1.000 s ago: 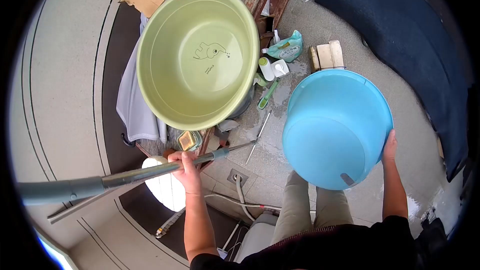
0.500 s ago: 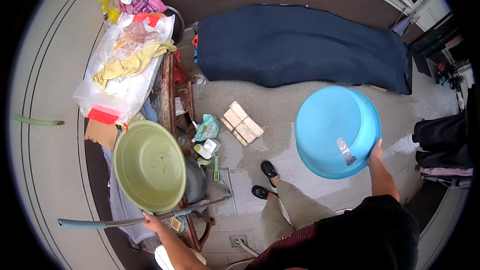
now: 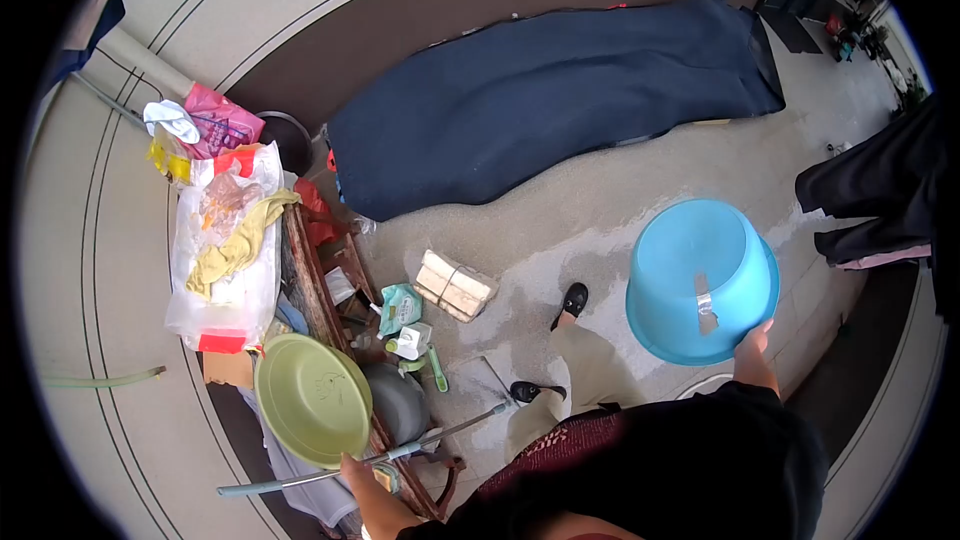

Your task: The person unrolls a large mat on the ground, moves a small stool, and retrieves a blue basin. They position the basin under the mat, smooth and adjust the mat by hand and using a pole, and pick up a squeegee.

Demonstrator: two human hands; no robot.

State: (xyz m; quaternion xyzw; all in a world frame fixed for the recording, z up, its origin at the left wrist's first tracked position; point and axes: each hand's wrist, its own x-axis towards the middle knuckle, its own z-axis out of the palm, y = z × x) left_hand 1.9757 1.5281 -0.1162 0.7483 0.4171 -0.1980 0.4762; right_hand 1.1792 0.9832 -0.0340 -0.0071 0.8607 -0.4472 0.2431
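Note:
My right hand (image 3: 757,340) is closed on the lower right rim of a light blue basin (image 3: 680,260), held upside down. A strip of silver tape (image 3: 705,302) runs down its side. At the left, my left hand (image 3: 354,468) is closed where a long grey pole (image 3: 290,481) meets the lower rim of a green basin (image 3: 300,400); it appears to hold both. The basin's open side faces me, tilted, with a line drawing inside. The pole slants toward a thin bar on the floor near my foot. My left fingers are partly hidden.
A wooden bench (image 3: 318,290) carries plastic bags and a yellow cloth (image 3: 240,245). Below it stand a grey bucket (image 3: 398,400) and a green brush (image 3: 438,368). A tied white bundle (image 3: 455,285) lies on the wet floor. A long dark cover (image 3: 560,100) stretches along the wall; dark clothes hang right.
My view has shifted and turned. The blue basin has tipped, showing more of its side. The green basin and pole sit lower and further right in view. My feet are further apart.

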